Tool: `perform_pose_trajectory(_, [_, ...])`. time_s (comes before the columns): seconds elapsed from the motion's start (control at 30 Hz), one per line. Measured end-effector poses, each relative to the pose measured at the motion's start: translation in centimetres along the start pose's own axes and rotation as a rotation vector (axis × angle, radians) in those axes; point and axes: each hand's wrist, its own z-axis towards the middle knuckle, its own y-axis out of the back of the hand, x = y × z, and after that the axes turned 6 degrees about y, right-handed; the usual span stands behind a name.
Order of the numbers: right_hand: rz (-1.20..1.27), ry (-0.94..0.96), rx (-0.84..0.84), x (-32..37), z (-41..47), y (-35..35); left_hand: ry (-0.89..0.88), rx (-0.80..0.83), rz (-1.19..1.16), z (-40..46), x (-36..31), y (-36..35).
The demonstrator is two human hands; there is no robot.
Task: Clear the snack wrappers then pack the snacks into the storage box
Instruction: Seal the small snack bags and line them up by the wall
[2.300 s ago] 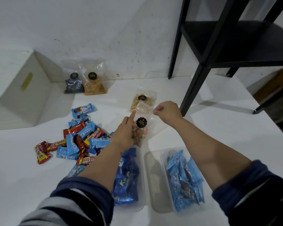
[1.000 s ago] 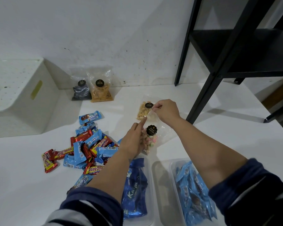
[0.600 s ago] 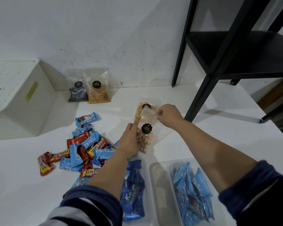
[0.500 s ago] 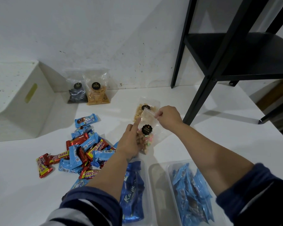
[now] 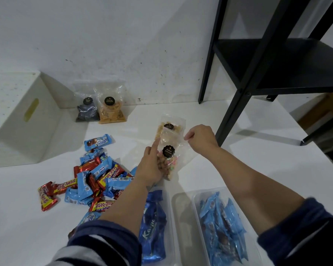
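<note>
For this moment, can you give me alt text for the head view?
Both hands hold a clear biscuit bag above a white table: left hand grips its side, right hand pinches its top. Loose red and blue snack bars lie left.

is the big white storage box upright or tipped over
Tipped over. The white storage box lies with its perforated base facing up, handle slot on the slanted side wall; its opening is not visible.

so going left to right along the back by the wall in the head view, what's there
white storage box → dark snack bag → orange snack bag → black shelf frame
</note>
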Motion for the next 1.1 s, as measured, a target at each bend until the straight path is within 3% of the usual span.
perform_pose_trajectory(0.17, [0.063, 0.055, 0.020, 0.3, -1.0, -0.2, 0.136, -0.100, -0.503, -0.5, -3.2, 0.3])
perform_pose_trajectory(0.23, [0.096, 0.125, 0.055, 0.5, -1.7, 0.0, 0.130, -0.189, -0.500, 0.4, -3.9, 0.4])
perform_pose_trajectory(0.33, [0.145, 0.162, 0.093, 0.6, -2.5, 0.3, 0.170, -0.197, -0.532, 0.9, -4.4, 0.5])
perform_pose_trajectory(0.57, [0.273, 0.054, 0.044, 1.6, -2.4, -0.2, 0.167, -0.186, -0.604, 0.6, -4.8, 0.8])
perform_pose_trajectory(0.73, [0.154, 0.007, 0.042, 2.1, -1.5, -0.9, 0.149, -0.168, -0.644, 0.6, -5.1, 1.0])
perform_pose_trajectory(0.97, [0.344, 0.073, -0.056, 1.7, -2.2, -1.9, 0.020, -0.088, -0.438, 0.2, -1.7, 0.0])
perform_pose_trajectory(1.1, [0.459, -0.001, 0.127, 0.9, -4.9, -4.4, 0.018, -0.123, -0.488, 0.4, -0.9, -0.3])
